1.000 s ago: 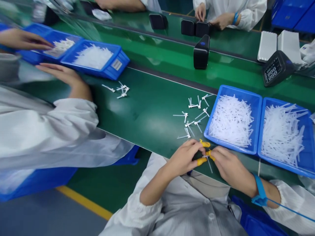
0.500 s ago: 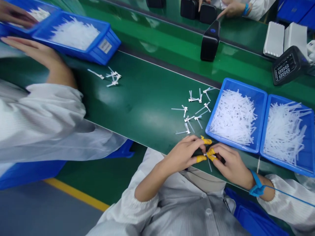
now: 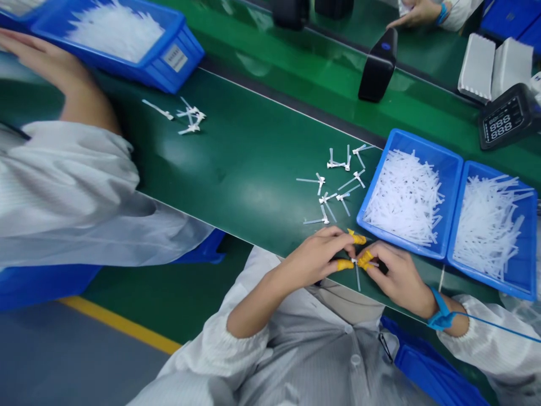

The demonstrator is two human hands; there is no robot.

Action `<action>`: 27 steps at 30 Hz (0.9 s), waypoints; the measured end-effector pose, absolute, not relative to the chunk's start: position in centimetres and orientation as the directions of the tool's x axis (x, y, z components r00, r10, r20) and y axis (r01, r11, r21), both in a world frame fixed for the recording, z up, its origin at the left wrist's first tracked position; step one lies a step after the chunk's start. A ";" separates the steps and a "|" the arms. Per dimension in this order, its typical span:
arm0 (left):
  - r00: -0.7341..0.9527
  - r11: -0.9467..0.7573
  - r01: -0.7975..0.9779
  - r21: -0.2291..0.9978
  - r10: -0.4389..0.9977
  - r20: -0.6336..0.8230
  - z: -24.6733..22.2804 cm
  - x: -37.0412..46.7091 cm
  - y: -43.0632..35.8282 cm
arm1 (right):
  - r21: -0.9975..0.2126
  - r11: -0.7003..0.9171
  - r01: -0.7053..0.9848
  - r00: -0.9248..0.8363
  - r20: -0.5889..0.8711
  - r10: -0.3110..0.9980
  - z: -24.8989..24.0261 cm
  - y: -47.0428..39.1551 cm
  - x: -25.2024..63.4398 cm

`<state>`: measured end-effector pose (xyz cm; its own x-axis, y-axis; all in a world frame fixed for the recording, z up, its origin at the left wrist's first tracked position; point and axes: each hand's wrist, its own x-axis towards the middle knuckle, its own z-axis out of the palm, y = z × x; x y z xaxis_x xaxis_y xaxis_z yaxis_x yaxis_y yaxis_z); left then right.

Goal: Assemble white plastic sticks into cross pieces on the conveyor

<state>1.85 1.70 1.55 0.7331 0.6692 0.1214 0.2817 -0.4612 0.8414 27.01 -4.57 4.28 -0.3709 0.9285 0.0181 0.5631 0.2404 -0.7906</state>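
Observation:
Yellow finger cots cover some fingertips of my left hand (image 3: 318, 255) and my right hand (image 3: 397, 276). Between them, over the table's near edge, my left hand pinches a small white connector with a thin clear tube (image 3: 358, 279) hanging down from it. My right finger and thumb are closed on a short tube piece (image 3: 372, 264) at the same connector; the exact join is hidden by the fingers. Just beyond my hands lie several white connectors with tubes (image 3: 324, 198) on the green table. A blue strap with a cord is around my right wrist.
Two blue bins of short clear tubes, one nearer (image 3: 403, 194) and one farther right (image 3: 490, 225), stand by my right hand. A co-worker's arm (image 3: 71, 73) reaches toward another blue bin (image 3: 169, 62) at left. Behind are a black device (image 3: 379, 65) and a digital display (image 3: 505, 119).
The view has shifted slightly. My hands stay together at the connector, with small finger movements. The co-worker's farther hand at upper left is out of view now.

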 end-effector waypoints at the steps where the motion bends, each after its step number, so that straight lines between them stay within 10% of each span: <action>1: 0.727 -0.459 0.279 0.843 0.675 0.127 1.5 1.9 1.7 | -0.786 0.229 0.573 -0.356 0.013 0.934 4.3 -4.6 27.0; 27: 0.699 -0.489 0.271 0.829 0.692 0.180 1.2 2.5 1.6 | -0.669 0.359 0.651 -0.410 0.088 0.908 5.5 -5.0 25.5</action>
